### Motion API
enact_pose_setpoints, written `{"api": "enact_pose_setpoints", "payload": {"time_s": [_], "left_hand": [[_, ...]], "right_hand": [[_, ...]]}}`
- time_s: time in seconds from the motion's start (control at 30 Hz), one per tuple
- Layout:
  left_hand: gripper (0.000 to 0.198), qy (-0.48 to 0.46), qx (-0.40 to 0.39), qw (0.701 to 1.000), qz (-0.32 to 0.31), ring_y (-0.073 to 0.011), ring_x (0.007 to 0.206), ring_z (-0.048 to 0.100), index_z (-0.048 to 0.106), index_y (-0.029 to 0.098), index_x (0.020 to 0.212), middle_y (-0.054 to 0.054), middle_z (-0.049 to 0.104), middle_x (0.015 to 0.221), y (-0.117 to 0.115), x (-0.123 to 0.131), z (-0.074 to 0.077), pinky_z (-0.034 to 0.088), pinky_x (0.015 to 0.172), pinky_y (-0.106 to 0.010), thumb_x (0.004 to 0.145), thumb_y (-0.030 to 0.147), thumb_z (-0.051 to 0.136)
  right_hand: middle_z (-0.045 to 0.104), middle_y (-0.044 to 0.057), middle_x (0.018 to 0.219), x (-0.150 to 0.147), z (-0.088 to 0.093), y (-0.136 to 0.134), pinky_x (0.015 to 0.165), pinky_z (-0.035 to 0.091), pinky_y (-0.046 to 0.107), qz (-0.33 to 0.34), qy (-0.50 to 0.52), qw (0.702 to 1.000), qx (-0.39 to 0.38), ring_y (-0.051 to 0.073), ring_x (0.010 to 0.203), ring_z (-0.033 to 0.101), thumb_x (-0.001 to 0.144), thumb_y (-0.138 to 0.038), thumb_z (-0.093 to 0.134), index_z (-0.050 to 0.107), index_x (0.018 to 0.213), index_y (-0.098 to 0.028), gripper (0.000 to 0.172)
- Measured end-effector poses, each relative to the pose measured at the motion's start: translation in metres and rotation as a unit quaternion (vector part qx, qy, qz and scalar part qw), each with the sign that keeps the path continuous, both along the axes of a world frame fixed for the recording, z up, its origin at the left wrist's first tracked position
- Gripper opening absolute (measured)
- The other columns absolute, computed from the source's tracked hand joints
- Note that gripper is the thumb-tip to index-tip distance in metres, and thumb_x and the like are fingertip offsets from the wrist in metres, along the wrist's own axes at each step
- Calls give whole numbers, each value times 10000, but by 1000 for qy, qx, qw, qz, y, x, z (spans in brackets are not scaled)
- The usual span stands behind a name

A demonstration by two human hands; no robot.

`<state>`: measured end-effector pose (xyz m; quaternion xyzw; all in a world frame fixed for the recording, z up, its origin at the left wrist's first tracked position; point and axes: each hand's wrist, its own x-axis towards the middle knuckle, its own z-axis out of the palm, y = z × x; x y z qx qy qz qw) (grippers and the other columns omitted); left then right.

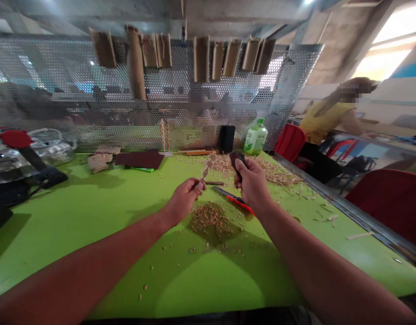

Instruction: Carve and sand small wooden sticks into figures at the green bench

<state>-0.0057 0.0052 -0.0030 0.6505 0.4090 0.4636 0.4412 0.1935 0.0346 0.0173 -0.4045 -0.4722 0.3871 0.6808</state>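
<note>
My left hand (184,198) pinches the lower end of a slim, pale carved wooden stick (206,171), which tilts up and away with a knobbly outline. To its right, my right hand (253,180) is closed around a dark folded piece (235,159) that looks like sandpaper; it is apart from the stick. Below and between the hands, a red utility knife (240,204) lies on the green table (126,262), its blade pointing left. A thin brown rod (214,183) rests behind the knife. Nearer me is a small heap of wood chips (209,219).
Wood shavings (278,174) spread at the back right, near a green-labelled bottle (256,137) and a black box (227,138). Two carved sticks (163,135) stand behind a maroon sheet (140,159). Metal kettles (52,146) are at left. A person in yellow (326,117) sits beyond red chairs.
</note>
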Motion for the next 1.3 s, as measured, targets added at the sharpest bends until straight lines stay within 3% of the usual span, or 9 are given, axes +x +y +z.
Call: {"api": "enact_pose_setpoints", "payload": {"time_s": [0.1, 0.27, 0.47, 0.63, 0.87, 1.3], "left_hand": [[246, 14, 43, 991, 125, -161, 832, 589, 692, 163, 898, -50, 674, 885, 31, -16, 5, 450, 723, -261, 822, 389, 631], [237, -7, 18, 985, 169, -60, 412, 376, 658, 146, 833, 7, 587, 636, 101, -42, 21, 306, 425, -204, 839, 378, 615], [165, 20, 68, 969, 236, -63, 450, 452, 575, 159, 746, -3, 586, 656, 189, -61, 39, 380, 466, -188, 867, 268, 550], [69, 76, 88, 954, 277, -93, 499, 504, 593, 170, 742, 7, 588, 635, 240, -74, 35, 421, 538, -212, 803, 189, 569], [181, 183, 94, 927, 315, -167, 687, 614, 650, 164, 734, -47, 675, 712, 282, -78, 19, 454, 663, -254, 846, 235, 526], [242, 248, 84, 910, 320, -178, 807, 636, 679, 151, 873, -89, 727, 879, 328, -69, -11, 465, 745, -267, 874, 254, 459]], "right_hand": [[429, -98, 457, -10, 4, -13, 321, 249, 192, 29, -23, 999, 5, 54, 343, 340, 765, -452, 664, 434, 704, -229, 326], [430, -85, 465, -20, 8, -30, 331, 237, 193, 62, -69, 996, 17, 51, 357, 338, 817, -435, 633, 432, 697, -225, 314], [445, -71, 486, -21, 7, -32, 347, 245, 200, 73, -76, 994, -10, 53, 379, 347, 832, -426, 613, 433, 700, -222, 302], [439, -69, 484, -24, 11, -43, 357, 232, 207, 104, -90, 990, -28, 55, 385, 338, 839, -450, 606, 453, 703, -218, 310], [435, -64, 513, -28, 16, -57, 388, 262, 206, 133, -118, 982, -57, 59, 411, 361, 835, -467, 598, 471, 692, -213, 318], [432, -70, 508, -30, 22, -72, 388, 276, 193, 161, -114, 977, -82, 61, 413, 369, 835, -492, 601, 474, 686, -213, 341]]}}
